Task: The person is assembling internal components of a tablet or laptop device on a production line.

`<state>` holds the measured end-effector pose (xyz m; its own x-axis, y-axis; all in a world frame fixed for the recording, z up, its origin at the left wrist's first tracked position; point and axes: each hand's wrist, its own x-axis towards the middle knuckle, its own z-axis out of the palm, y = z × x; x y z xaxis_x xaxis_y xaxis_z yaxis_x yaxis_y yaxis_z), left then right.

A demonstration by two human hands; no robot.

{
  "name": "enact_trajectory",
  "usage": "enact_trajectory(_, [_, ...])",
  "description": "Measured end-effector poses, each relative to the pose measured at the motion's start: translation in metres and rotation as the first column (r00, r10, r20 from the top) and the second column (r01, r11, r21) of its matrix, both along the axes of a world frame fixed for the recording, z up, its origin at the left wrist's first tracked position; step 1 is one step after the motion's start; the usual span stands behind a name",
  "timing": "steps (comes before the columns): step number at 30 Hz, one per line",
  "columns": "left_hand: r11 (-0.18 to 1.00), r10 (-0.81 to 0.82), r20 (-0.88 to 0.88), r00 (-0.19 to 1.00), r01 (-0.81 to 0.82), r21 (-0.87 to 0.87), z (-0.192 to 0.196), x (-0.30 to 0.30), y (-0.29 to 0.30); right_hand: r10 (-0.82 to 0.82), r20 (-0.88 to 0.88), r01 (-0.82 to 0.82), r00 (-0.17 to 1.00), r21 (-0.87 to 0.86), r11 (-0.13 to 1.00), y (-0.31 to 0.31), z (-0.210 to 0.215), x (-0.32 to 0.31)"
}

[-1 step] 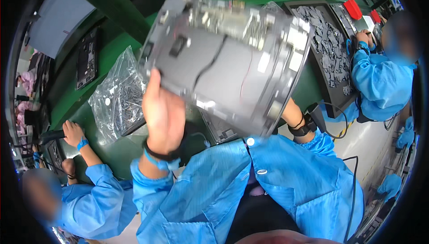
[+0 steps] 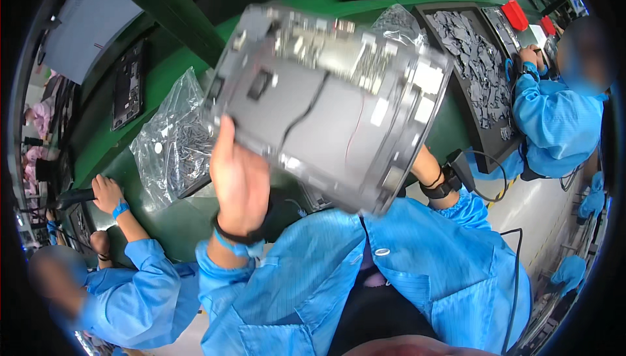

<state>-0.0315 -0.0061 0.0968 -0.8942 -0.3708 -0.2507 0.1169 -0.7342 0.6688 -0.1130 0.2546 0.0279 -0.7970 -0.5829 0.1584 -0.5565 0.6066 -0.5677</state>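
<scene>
Nothing has shifted since the earlier frame: grey panel [image 2: 326, 102] stays raised and tilted over the green bench [image 2: 163, 82]. Left hand [image 2: 238, 180] grips its 7 o'clock edge; right hand is hidden behind its 4 o'clock corner, grip unclear. Plastic bag [image 2: 173, 137] lies at 9 o'clock

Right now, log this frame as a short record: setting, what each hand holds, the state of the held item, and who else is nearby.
setting: green workbench on an assembly line
left hand: grips the lower left edge of the grey device chassis
right hand: hidden behind the chassis, only its wrist shows
chassis: lifted off the bench, tilted, open inner side with cables facing the camera
nearby: clear plastic bag, tray of dark parts
others: two co-workers in blue coats, one at each side
</scene>
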Motion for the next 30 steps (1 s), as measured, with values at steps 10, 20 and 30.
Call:
enact_trajectory(10, [0.985, 0.158, 0.109, 0.981, -0.150, -0.082, -0.025, 0.100, -0.043, 0.017, 0.632, 0.421, 0.774, -0.535, 0.733, -0.016, 0.028, -0.051])
enact_trajectory(20, [0.969, 0.011, 0.198, 0.980, 0.039, -0.245, -0.051, 0.040, -0.013, 0.309, 0.683, 0.364, 0.662, -0.654, 0.663, -0.177, -0.008, -0.316])
enact_trajectory(30, [0.959, -0.166, 0.377, 0.911, 0.239, -0.154, -0.074, -0.023, 0.003, -0.103, 0.354, 0.267, 0.929, -0.454, 0.850, -0.214, -0.052, -0.359])
